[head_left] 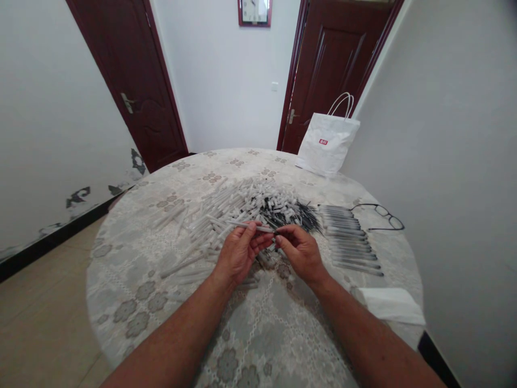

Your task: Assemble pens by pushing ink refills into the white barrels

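My left hand (237,252) is closed on a slim white pen barrel (238,223), held slanting above the table with its right end towards my other hand. At that end the fingertips of my right hand (302,252) pinch together on a small dark piece, which is mostly hidden. Behind both hands spreads a heap of loose white pen barrels (214,213), with short white pieces (258,189) on top. Thin black sticks like pen refills (307,215) fan out at the heap's right side.
Several dark-tipped pens (347,234) lie in a row on the right, with eyeglasses (388,216) beyond them. A folded white tissue (391,304) rests near the right edge of the round, cloth-covered table (133,258). A white paper bag (328,143) stands at the back right.
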{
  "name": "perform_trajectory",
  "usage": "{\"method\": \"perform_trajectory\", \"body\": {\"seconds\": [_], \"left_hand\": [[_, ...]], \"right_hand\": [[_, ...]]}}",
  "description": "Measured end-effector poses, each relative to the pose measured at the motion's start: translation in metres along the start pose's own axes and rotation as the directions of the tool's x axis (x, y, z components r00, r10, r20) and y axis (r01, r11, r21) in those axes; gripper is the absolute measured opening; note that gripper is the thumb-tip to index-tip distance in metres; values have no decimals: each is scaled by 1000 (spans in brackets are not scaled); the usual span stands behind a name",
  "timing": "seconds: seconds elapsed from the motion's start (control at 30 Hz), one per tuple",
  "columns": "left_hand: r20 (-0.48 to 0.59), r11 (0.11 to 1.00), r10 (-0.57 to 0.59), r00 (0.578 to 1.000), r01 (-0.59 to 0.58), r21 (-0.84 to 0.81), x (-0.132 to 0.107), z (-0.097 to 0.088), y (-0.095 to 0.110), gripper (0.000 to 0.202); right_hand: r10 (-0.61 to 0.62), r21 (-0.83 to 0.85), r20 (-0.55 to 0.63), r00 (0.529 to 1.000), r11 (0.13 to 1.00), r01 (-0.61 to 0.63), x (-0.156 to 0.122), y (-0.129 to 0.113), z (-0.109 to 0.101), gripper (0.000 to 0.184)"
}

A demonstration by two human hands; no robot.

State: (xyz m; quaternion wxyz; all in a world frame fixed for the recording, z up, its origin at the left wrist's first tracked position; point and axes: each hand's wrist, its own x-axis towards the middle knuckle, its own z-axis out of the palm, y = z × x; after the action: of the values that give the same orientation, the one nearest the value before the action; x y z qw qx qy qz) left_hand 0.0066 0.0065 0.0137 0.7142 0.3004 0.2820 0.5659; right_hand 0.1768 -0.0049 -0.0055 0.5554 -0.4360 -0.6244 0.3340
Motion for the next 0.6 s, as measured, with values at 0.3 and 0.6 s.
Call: {"method": "perform_trajectory", "body": {"seconds": [0.3,0.6], "left_hand": [[10,999,11,1000,-12,41,-1,1,0,29],[-9,997,-37,999,37,69,-2,0,1,29]], "right_hand": [[-51,-105,-3,999,993,50,1,-2,-3,15],[-98,-118,-37,994,989,93,1,-2,-4,13]]}}
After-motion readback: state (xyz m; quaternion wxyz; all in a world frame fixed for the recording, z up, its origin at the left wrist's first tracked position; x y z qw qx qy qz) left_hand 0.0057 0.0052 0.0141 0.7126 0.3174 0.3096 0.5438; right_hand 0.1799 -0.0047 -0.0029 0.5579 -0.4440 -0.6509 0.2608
